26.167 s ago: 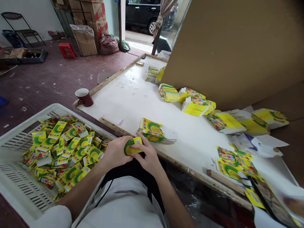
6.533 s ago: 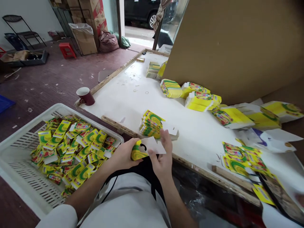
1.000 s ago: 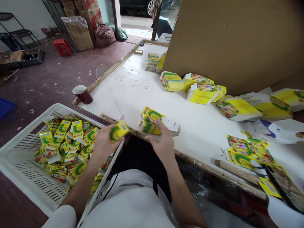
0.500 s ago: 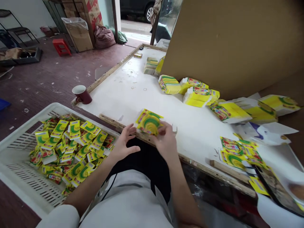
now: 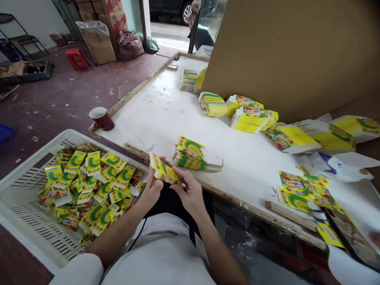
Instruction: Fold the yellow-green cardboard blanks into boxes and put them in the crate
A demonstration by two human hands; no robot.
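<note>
A small yellow-and-green printed carton (image 5: 162, 170) is held over the table's front edge, in front of my body. My left hand (image 5: 152, 192) has closed around its left end, thumb in front. At the other end, my right hand (image 5: 189, 193) pinches the carton with thumb and fingers. Just behind my hands, a stack of flat carton blanks (image 5: 191, 153) lies on the white table, its white flaps pointing right. To my left stands a white plastic basket (image 5: 18, 190) holding many formed cartons (image 5: 101, 194).
A maroon mug (image 5: 102, 119) stands at the table's left corner. Bundles of carton blanks (image 5: 252, 120) line a large cardboard sheet (image 5: 285, 55). Loose yellow packets (image 5: 297, 190) and a wooden strip (image 5: 292, 215) lie at right. Wooden edging (image 5: 231, 198) borders the table (image 5: 142, 114).
My right hand has brought a carton from the stack down and left. My left hand, open before, has closed on its left end. The stack is now uncovered.
</note>
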